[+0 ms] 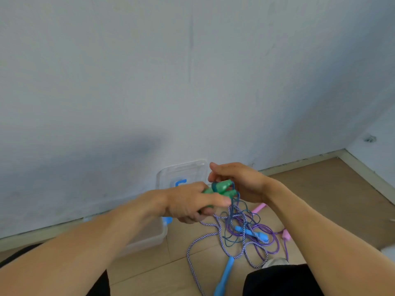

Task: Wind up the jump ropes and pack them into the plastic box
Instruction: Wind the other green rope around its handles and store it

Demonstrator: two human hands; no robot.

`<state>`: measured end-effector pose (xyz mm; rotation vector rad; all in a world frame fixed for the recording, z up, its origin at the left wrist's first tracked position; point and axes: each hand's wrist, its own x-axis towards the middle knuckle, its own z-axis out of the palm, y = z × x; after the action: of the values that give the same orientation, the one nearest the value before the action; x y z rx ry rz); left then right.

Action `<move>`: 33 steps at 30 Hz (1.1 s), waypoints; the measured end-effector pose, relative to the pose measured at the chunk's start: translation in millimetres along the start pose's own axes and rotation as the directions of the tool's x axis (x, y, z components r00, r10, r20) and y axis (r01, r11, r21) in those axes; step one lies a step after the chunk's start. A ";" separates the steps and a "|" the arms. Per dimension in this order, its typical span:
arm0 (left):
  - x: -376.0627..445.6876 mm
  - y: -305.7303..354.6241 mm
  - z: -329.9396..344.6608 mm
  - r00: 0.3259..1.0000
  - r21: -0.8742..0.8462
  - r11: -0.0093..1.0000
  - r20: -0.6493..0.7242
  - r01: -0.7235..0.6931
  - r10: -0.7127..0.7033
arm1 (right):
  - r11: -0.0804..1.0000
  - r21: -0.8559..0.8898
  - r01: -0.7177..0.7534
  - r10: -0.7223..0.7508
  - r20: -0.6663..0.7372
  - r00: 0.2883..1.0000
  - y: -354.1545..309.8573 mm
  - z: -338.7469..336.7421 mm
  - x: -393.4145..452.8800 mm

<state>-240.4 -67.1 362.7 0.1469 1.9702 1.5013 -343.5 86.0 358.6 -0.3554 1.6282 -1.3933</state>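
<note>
- Left hand [188,201] grips the paired green plastic handles [222,188]; right hand [237,180] pinches their dark blue cord [233,212].
- Winding looks underway; next, loop the slack around.

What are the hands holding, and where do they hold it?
The left hand grips a jump rope by its two green handles. The right hand touches the handle ends; its blue cord hangs down.

Illumination is soft, even daylight; its source is not visible. A diffuse grey shadow lies on the wall [132,148] at lower left. Definition is soft throughout, the left hand [190,205] is motion-blurred, and the skirting line bows from wide-angle distortion.
</note>
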 end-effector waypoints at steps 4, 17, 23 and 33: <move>-8.3 0.9 -15.7 0.997 -0.303 0.951 0.031 -0.064 0.076 | 0.973 0.199 0.122 -0.170 0.247 0.954 -8.1 -7.6 -4.9; -14.1 7.4 -28.8 0.989 -0.487 0.870 -0.148 -0.081 0.010 | 0.841 -0.438 0.319 -0.435 -0.194 0.879 -10.0 21.3 5.5; -10.0 6.5 -30.5 0.930 -0.325 0.946 -0.351 -0.015 -0.106 | 0.795 -0.568 0.215 -0.394 -0.214 0.894 -11.8 24.4 3.5; 0.0 -14.8 -55.7 0.687 0.086 0.916 -0.690 0.391 -0.228 | 0.658 -0.740 0.140 -0.374 -0.160 0.913 -12.0 32.1 -8.0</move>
<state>-266.8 -118.0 356.9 -0.7149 2.5603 1.1729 -318.2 68.1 375.4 -0.9043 2.4443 -0.9619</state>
